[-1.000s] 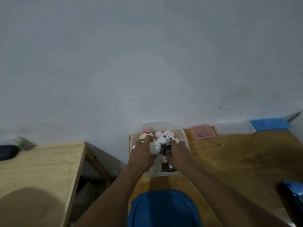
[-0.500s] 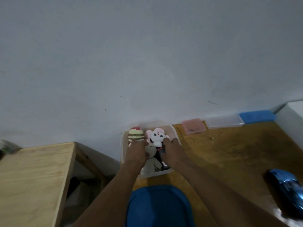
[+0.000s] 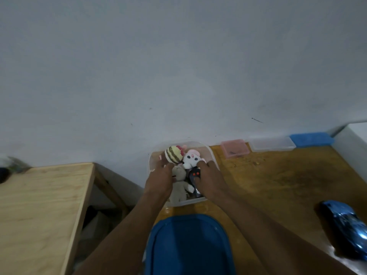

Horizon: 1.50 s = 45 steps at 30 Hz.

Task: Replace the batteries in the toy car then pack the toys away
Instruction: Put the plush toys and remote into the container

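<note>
A clear plastic box point(image 3: 211, 155) stands at the wooden table's left edge and holds a striped yellow plush point(image 3: 173, 155), a white and pink plush point(image 3: 191, 159), a beige plush point(image 3: 179, 188) and a black remote point(image 3: 195, 174) with red buttons. My left hand point(image 3: 158, 180) reaches into the box, its fingers pressing on the beige plush's head. On the box's right side, my right hand point(image 3: 209, 180) holds the remote with its thumb along it. The blue toy car point(image 3: 346, 230) lies on the table far right, apart from both hands.
A blue lid point(image 3: 188, 245) lies just in front of the box, between my forearms. Small pink point(image 3: 235, 148), clear point(image 3: 272, 143) and blue point(image 3: 310, 138) boxes line the wall at the back. A lighter wooden table point(image 3: 39, 205) stands to the left across a gap.
The view has shifted right, bringing the toy car fully into sight. Both hands have stayed in the box; the white plush and striped plush now show clear of my fingers.
</note>
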Motion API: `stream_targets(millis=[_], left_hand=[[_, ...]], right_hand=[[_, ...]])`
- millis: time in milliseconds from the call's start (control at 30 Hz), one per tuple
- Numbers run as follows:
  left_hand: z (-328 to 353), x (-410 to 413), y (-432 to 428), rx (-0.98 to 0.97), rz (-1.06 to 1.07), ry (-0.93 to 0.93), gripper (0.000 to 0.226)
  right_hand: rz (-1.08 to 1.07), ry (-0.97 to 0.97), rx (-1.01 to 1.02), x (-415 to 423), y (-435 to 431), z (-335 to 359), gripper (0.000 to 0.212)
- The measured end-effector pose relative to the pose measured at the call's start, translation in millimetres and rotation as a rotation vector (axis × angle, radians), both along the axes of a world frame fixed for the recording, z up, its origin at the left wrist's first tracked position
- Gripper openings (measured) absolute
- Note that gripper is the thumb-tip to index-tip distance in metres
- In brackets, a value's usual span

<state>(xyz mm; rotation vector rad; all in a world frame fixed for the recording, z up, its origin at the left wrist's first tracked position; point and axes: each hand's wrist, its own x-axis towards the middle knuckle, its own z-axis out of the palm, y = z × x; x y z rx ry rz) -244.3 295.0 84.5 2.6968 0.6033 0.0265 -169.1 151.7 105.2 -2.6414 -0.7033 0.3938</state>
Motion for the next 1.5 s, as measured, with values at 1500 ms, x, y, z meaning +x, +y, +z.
stream_targets(millis=[1500], left_hand=[[22,-202,-97,-0.296,0.451,-0.124,0.053]], right_hand=[[-0.051,-0.019,0.163,-132,-150,25,0.022]])
